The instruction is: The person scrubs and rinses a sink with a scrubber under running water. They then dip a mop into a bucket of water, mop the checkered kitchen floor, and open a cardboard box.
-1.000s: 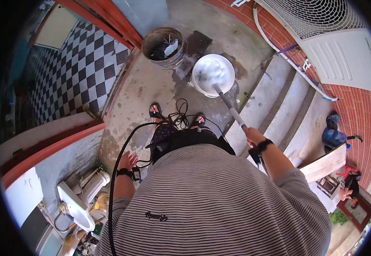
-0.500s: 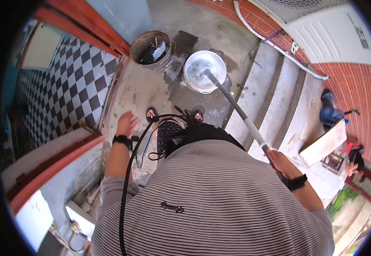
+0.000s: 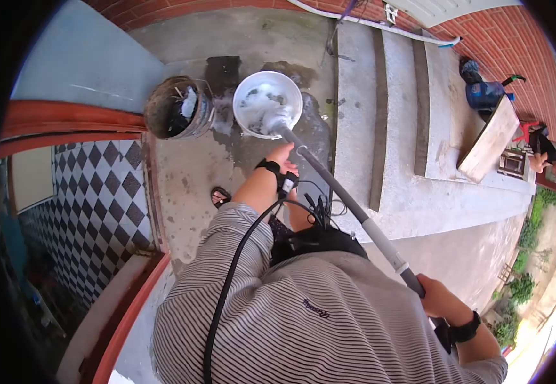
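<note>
A long grey pole (image 3: 354, 208) slants from the lower right up to a white bucket (image 3: 238, 118). Its lower end sits inside the bucket, among white foam. My right hand (image 3: 436, 297) is wrapped round the upper part of the pole. Near the bucket's lower rim, my left hand (image 3: 282, 160) reaches out beside the pole with its fingers apart, holding nothing. A black strap and a small device are on the left wrist, with a black cable running back over the striped shirt.
A worn bucket (image 3: 202, 115) with dark contents stands left of the white one. Concrete steps (image 3: 401, 115) rise at the right. A doorway with a checkered floor (image 3: 98, 198) is at the left. A person (image 3: 542, 150) is at the far right.
My left hand has moved from the left side over to the white bucket. My right hand has shifted lower in view with the pole. The camera view has turned.
</note>
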